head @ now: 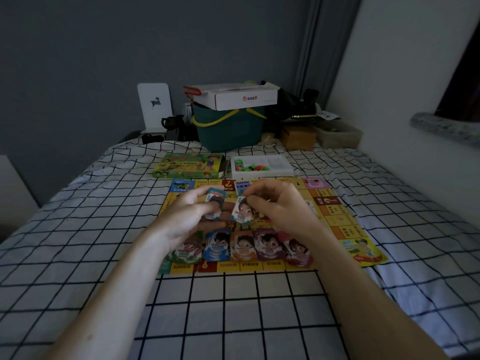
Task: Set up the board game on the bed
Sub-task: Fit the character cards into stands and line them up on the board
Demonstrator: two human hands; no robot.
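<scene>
Checked bed sheet (233,307) carries the game board (345,219), with five stacks of play money (242,246) lined along its near edge. Above them the left hand (187,216) grips a small bundle of notes (214,203), while the right hand (278,207) pinches one note (242,209) off it. Each colour should probably land squarely on its matching stack. Beyond the board's far edge lie the game box (188,166) and a white tray (262,166) holding coloured pieces (250,167).

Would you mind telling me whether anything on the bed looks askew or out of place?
Mostly tidy. The game board lies flat, a little skewed to the sheet's grid. The five card piles along its near edge lean at uneven angles and overlap slightly. The white tray holds its coloured pieces; nothing has spilled.
</scene>
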